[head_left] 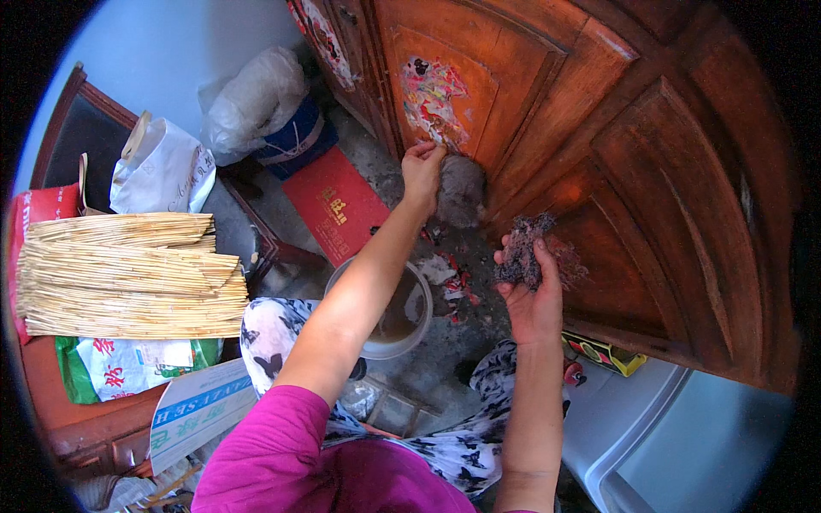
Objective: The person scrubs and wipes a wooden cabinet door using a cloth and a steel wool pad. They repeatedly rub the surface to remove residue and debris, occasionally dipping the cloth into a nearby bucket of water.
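Note:
My left hand (422, 173) reaches up to a carved brown wooden door (534, 107), fingers pinched together at the lower tip of a torn patch of red and white paper (432, 98) stuck on the panel. What lies between those fingertips is too small to make out. Just below, against the door, sits a rounded grey fuzzy lump (462, 190). In my right hand (539, 303) is a clump of steel wool (523, 254), dark and purplish grey, held in front of the lower panel. Between my knees stands a pale plastic bucket (421, 299) of murky water, partly behind my left forearm.
Red and white paper scraps (457, 286) litter the concrete floor, near a red sheet (339, 203). At left, a chair holds a bundle of thin straw-coloured sticks (137, 275) and a white paper bag (162, 167). A plastic-wrapped bundle (261, 98) rests on a blue bucket (295, 141).

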Action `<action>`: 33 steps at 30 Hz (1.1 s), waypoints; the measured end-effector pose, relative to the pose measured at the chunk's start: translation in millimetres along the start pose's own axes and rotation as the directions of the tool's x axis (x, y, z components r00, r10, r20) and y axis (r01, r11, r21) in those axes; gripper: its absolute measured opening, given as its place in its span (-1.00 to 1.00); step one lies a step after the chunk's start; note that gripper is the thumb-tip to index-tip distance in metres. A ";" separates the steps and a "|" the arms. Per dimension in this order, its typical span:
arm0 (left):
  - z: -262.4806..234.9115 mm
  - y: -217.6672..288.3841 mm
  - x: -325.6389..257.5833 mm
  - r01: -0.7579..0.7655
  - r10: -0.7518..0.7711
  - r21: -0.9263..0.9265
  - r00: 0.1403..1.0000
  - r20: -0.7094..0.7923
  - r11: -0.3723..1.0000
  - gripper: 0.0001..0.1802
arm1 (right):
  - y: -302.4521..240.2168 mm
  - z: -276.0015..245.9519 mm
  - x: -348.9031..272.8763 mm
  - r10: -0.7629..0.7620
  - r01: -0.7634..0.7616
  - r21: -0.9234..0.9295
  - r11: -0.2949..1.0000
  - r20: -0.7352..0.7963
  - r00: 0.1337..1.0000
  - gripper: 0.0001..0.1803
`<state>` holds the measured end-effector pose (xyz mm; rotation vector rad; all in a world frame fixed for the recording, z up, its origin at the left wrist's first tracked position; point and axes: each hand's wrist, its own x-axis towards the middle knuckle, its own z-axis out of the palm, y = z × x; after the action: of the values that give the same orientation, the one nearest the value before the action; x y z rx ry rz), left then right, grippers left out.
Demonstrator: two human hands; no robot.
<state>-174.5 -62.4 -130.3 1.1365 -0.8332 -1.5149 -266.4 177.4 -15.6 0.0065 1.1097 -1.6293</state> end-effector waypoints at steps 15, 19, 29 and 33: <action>3.8 -0.3 -4.5 -0.081 0.081 0.007 0.995 -0.050 0.997 -0.60 | 3.3 5.8 -1.8 0.000 0.000 -0.019 1.000 -0.002 1.000 -0.64; 4.7 -4.9 -3.6 -0.087 0.088 0.021 0.994 -0.063 0.996 -0.62 | 5.2 3.9 1.6 0.008 -0.008 -0.014 1.000 0.002 1.000 -0.64; 7.5 6.7 -12.5 -0.091 0.088 0.075 0.995 0.042 0.993 -0.68 | 6.7 12.0 0.2 0.004 -0.006 -0.060 0.998 -0.037 0.999 -0.61; 9.4 -0.5 -8.0 -0.171 0.180 0.096 0.979 -0.095 0.981 -0.60 | 8.3 8.0 2.3 0.013 -0.014 -0.052 0.999 -0.016 1.000 -0.60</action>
<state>-183.3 -54.9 -125.9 1.1628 -0.9114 -1.2742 -256.8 170.8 -17.7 -0.0072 1.1616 -1.5906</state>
